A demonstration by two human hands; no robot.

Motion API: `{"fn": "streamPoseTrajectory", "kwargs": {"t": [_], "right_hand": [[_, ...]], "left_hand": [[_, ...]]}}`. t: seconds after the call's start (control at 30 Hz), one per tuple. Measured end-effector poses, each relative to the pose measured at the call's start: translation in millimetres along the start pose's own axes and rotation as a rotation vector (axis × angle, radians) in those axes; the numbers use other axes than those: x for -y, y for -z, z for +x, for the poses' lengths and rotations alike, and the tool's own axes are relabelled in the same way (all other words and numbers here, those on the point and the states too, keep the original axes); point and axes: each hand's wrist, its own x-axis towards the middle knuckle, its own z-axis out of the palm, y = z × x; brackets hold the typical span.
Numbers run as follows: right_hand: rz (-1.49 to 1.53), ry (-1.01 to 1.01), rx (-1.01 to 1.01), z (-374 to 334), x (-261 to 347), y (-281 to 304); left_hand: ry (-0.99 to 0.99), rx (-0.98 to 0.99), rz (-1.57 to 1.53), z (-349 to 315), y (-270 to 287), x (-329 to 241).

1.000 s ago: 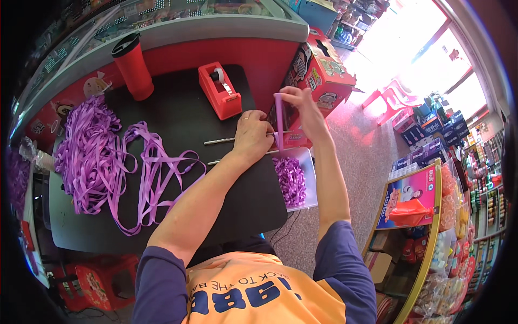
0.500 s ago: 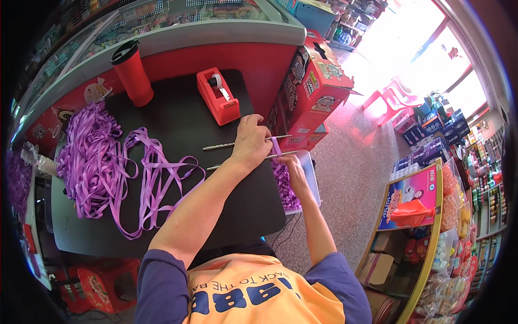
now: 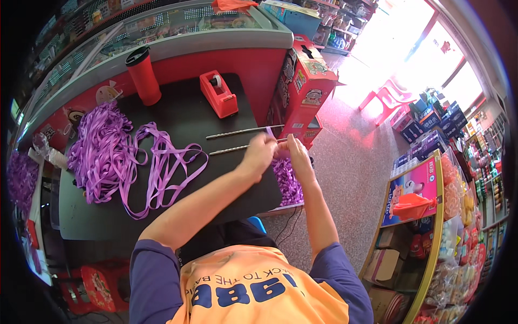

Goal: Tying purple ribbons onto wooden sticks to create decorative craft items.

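Note:
Two thin twisted metal rods stick out past the right edge of the black table: a far rod (image 3: 237,132) and a near rod (image 3: 229,149). A strip of purple ribbon (image 3: 270,132) is looped about them near their right ends. My left hand (image 3: 258,157), slightly blurred, is closed with curled fingers by the near rod; what it pinches is hidden. My right hand (image 3: 299,160) is beside it, fingers pressed together at the ribbon and the rod's end. Below the hands, a bin holds short purple ribbon pieces (image 3: 288,181). Loose ribbon (image 3: 156,167) trails from a large purple heap (image 3: 102,151).
On the black table (image 3: 216,191) stand a red tumbler (image 3: 143,78) and a red tape dispenser (image 3: 218,94). A red carton (image 3: 307,81) rises beyond the rods. To the right are a glass cabinet (image 3: 402,237), stacked boxes (image 3: 426,121) and a pink plastic chair (image 3: 387,99).
My left hand has drawn back from the far rod toward the near one, beside the ribbon. My right hand has risen beside it, fingers now pointing up. The view has shifted slightly.

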Motion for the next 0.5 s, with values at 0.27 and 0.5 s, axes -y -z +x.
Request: {"fn": "streamPoseTrajectory", "kwargs": {"t": [0.27, 0.5], "right_hand": [[0.062, -0.118, 0.057, 10, 17, 2], [-0.076, -0.084, 0.078, 11, 16, 14]], "left_hand": [[0.319, -0.134, -0.994, -2, -40, -1], [0.301, -0.029, -1.121, 7, -29, 27]]}}
